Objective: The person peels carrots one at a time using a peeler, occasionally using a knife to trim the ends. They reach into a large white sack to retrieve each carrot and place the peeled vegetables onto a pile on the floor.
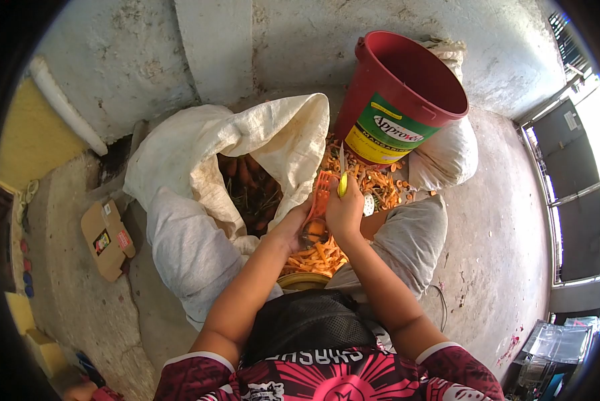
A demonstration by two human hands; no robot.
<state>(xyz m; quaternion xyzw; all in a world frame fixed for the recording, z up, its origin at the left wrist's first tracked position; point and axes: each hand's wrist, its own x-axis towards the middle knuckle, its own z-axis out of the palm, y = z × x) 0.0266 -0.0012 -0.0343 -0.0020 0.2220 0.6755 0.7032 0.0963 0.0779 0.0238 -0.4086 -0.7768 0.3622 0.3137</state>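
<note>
My right hand (346, 212) is closed round the yellow handle of a knife (342, 183), its blade pointing up and away from me. Beside it, my left hand (293, 226) grips an orange slotted tool (320, 195), which touches or nearly touches the knife. A dark, partly orange piece (315, 230) shows between my hands; I cannot make out what it is. Below them, orange carrot strips (316, 259) fill a container with a yellowish rim (303, 280). To the left, an open white sack (273, 134) holds whole carrots (248, 180).
A red bucket (407, 80) stands ahead on the right, with carrot scraps (386, 187) on the floor near its base. White sacks (447, 157) lie behind and beside it. Flattened cardboard (106, 239) lies at left. A wall (286, 47) rises ahead.
</note>
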